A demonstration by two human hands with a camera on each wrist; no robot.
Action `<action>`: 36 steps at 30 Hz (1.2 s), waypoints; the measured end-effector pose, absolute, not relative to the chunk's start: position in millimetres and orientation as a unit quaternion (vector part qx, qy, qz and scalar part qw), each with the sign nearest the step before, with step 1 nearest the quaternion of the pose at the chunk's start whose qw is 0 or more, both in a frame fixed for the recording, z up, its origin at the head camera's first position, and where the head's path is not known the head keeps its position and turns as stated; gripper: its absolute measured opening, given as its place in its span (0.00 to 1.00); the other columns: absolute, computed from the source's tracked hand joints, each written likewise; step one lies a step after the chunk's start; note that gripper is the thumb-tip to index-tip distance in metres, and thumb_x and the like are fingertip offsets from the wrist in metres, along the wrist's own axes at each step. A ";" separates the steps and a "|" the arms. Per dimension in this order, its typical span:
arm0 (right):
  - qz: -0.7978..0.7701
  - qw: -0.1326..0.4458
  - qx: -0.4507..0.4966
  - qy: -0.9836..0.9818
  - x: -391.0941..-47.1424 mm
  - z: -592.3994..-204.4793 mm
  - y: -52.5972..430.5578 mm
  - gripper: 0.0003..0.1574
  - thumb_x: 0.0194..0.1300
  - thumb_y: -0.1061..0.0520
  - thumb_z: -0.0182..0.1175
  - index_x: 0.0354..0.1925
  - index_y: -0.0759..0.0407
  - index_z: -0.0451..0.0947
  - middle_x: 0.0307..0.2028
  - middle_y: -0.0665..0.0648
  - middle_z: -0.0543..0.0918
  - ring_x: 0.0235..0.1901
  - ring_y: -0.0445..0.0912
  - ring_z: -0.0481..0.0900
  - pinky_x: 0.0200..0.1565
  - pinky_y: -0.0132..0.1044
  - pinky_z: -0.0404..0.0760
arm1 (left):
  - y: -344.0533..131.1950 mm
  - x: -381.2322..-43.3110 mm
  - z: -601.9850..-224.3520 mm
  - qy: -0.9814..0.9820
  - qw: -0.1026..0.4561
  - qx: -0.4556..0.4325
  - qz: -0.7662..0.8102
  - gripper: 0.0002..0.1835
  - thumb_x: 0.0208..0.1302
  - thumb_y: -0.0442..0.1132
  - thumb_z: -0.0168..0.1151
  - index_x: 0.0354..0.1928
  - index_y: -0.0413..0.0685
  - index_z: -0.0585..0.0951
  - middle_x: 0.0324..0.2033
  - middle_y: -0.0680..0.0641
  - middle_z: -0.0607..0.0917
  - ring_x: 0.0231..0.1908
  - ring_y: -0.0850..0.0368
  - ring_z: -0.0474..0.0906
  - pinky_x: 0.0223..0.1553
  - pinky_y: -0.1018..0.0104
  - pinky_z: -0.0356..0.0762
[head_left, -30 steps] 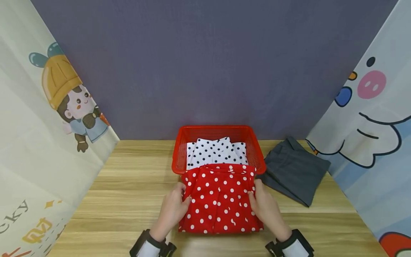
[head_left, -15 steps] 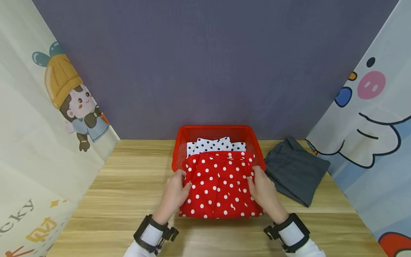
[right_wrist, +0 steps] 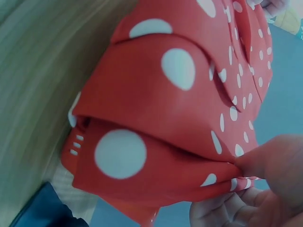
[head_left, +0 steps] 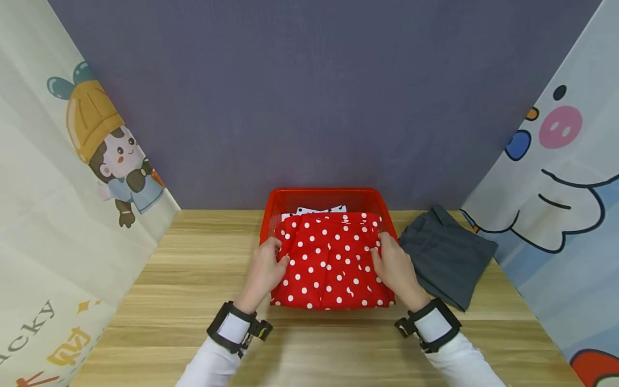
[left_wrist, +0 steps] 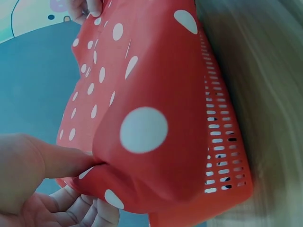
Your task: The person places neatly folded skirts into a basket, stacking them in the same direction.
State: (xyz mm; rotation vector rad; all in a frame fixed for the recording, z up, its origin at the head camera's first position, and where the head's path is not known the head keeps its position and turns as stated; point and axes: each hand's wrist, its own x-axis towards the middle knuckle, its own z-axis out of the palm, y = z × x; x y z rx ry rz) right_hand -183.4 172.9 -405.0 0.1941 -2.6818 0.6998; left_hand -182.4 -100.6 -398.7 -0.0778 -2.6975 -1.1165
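Observation:
A folded red cloth garment with white polka dots (head_left: pixel 329 263) hangs over the red plastic basket (head_left: pixel 324 193), covering most of its opening. My left hand (head_left: pixel 265 269) pinches the cloth's left edge between thumb and fingers. On the opposite edge, my right hand (head_left: pixel 396 269) pinches it the same way. Both wrist views show a thumb on top with the fingers curled beneath the fabric. Behind the red cloth, a strip of white cloth with black dots (head_left: pixel 321 210) shows inside the basket; the rest of it is hidden.
A folded dark grey cloth (head_left: pixel 447 255) lies on the wooden table (head_left: pixel 208 258) to the right of the basket. A grey-purple backdrop (head_left: pixel 319 97) rises behind, and printed curtains (head_left: pixel 38 215) flank both sides.
Both hands have moved forward with the red polka-dot cloth, away from the table's front. It now covers more of the basket and the white dotted cloth. The grey cloth has stayed put.

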 end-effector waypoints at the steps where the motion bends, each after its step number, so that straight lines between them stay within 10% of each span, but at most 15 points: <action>1: 0.247 0.180 0.069 -0.950 -185.7 -404.2 173.4 0.26 0.56 0.60 0.62 0.49 0.69 0.64 0.40 0.68 0.78 0.33 0.56 0.80 0.36 0.54 0.80 | -100.1 -184.8 -397.7 -0.918 0.112 -0.026 -0.379 0.19 0.52 0.36 0.67 0.44 0.40 0.73 0.36 0.44 0.81 0.32 0.53 0.77 0.31 0.60 0.81; 36: 0.219 0.138 0.053 -0.964 -264.9 -350.1 170.9 0.29 0.60 0.57 0.58 0.55 0.69 0.61 0.45 0.67 0.75 0.41 0.59 0.79 0.43 0.52 0.79 | -96.1 -264.3 -342.3 -0.931 0.105 -0.029 -0.347 0.14 0.57 0.36 0.61 0.42 0.37 0.73 0.38 0.39 0.81 0.35 0.46 0.81 0.34 0.56 0.81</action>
